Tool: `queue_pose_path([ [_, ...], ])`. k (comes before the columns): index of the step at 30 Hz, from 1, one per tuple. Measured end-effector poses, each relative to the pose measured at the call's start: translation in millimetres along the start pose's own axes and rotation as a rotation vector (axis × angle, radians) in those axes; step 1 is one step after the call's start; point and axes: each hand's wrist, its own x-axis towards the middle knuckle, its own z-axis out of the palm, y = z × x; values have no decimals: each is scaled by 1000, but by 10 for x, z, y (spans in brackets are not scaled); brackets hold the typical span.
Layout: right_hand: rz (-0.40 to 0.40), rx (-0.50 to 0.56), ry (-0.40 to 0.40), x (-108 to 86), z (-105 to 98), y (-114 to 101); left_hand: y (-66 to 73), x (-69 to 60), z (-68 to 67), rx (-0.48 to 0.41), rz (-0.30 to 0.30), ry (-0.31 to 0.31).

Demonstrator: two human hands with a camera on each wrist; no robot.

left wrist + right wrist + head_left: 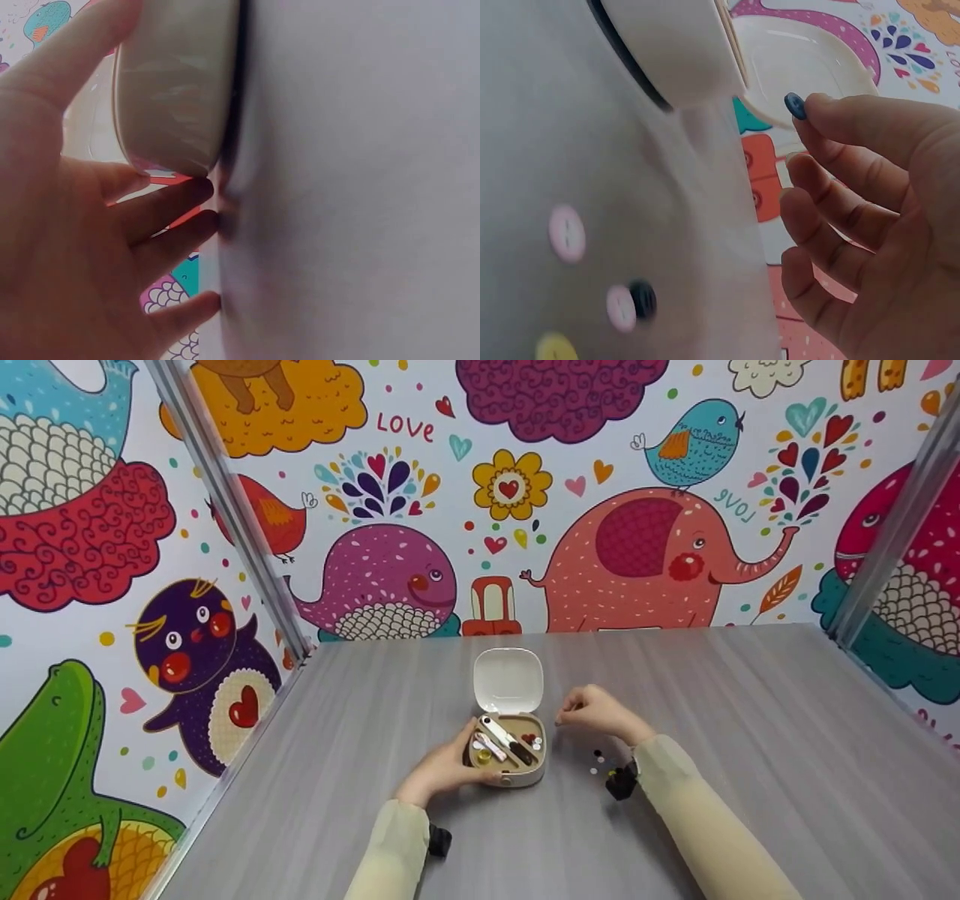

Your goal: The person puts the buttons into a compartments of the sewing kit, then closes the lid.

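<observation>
Over on the left side: left hand point(442, 769) wrapped round a cream, rounded-square, plastic-looking case point(529, 780), thumb along the front, fingers at the left side. Decent grip, probably so it doesn't skate around.
Case: flat on the grey wood-grain bench point(360, 720), compartments facing up, which makes them easy to get at.
Left compartment: slim pink-and-white piece point(491, 746) plus a small round yellow piece point(484, 754). Too tiny for me to name, sorry.
Middle slot: long white-and-black tool point(496, 728) lying diagonally, I'd guess because that's the longest run in there.
Lid: glossy white rounded-square lid point(508, 681) standing open behind, so it's out of the way.
Right compartment: little red pieces point(529, 739) and white discs point(537, 742), grouped together, presumably to keep small stuff sorted.
Right hand point(600, 712): just right of the case, thumb and index fingertip pinching a small round blue button point(795, 106). It's off the bench and apart from the case. Fingertips make sense for something that small.
Loose buttons: pale pink ones point(568, 234), a black one point(643, 300) and a yellow one point(557, 348), on the bench near the black wrist camera point(620, 784). Black and pink overlap in the right wrist view; can't tell if they touch.
</observation>
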Motion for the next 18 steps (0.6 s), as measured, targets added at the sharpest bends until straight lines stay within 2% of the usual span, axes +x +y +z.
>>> queue_pose_path([
  [10, 16, -27, -14, 113, 180, -123, -13, 21, 7, -1, 15, -3],
  [18, 8, -59, -32, 186, 279, -148, -22, 24, -4, -12, 3, 2],
])
